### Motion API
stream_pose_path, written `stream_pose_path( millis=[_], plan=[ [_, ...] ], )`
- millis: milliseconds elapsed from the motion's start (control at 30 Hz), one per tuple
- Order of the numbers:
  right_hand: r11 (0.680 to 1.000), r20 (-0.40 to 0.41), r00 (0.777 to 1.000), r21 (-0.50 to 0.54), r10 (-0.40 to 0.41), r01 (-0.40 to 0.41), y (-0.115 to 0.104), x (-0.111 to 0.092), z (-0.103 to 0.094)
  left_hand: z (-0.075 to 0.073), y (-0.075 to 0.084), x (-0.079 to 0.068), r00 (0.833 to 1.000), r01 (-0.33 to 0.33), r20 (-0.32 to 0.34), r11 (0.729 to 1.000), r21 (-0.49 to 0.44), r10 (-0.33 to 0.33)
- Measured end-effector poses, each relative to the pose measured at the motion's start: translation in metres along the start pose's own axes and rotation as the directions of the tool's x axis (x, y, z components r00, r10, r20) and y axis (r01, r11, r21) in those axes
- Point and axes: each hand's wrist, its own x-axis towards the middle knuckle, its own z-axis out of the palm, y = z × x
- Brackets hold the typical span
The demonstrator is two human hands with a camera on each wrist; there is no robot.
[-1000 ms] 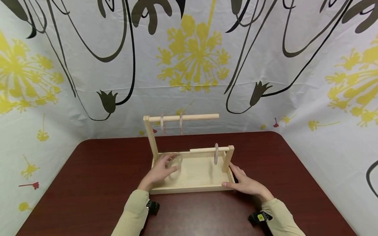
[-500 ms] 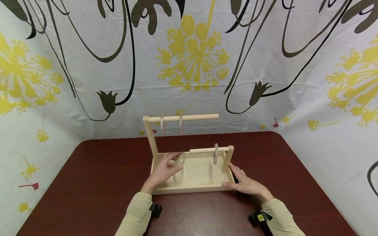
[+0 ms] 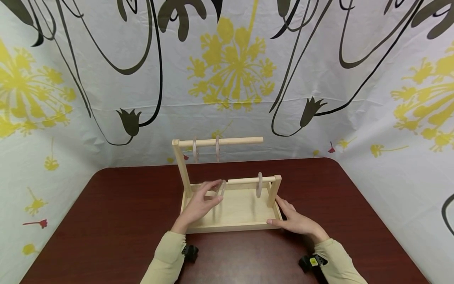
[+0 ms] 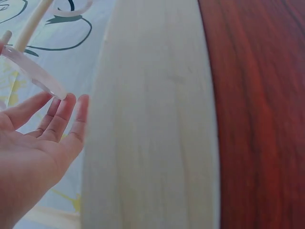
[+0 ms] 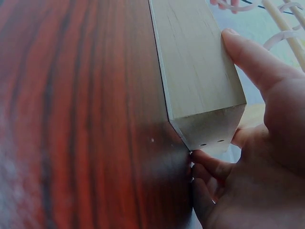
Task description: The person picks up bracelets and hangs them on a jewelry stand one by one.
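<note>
My left hand [image 3: 199, 205] pinches a pale translucent bangle [image 3: 223, 187] between thumb and fingertips, just off the free left end of the lower rod [image 3: 244, 181]. In the left wrist view that bangle [image 4: 35, 74] stands tilted above the fingers. The wooden bangle stand [image 3: 230, 228] has a shallow tray base and two rods. Another bangle [image 3: 259, 186] hangs on the lower rod, near its post. Two more, a left bangle [image 3: 195, 150] and a right bangle [image 3: 218, 149], hang on the upper rod [image 3: 242, 140]. My right hand [image 3: 298, 224] grips the tray's front right corner [image 5: 205, 114].
The stand rests on a dark red-brown table [image 3: 124, 205] with rounded far corners. A patterned white cloth [image 3: 170, 86] hangs behind and at both sides. The upper rod juts right from a tall left post [image 3: 182, 167], above my left hand.
The left hand has moved right and slightly up with its bangle, from over the tray's left part to the lower rod's end. The right hand and the stand stay put.
</note>
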Motion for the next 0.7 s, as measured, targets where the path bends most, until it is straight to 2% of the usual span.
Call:
stream_pose_path(
  millis=[333,567,700],
  plan=[
    [1.000,-0.004,1.000,0.002,0.004,-0.004,-0.001,-0.001,-0.001,0.007,-0.010,0.010,0.999,-0.044,-0.007,0.998,-0.044,0.044],
    [1.000,-0.007,1.000,-0.006,-0.010,0.010,0.000,-0.001,0.000,0.011,0.031,0.009,0.999,-0.019,0.044,0.997,-0.081,0.023],
    [1.000,-0.009,1.000,-0.005,-0.010,0.010,0.001,0.000,0.000,0.013,0.035,0.010,0.998,-0.021,0.065,0.996,-0.083,0.026]
  ],
)
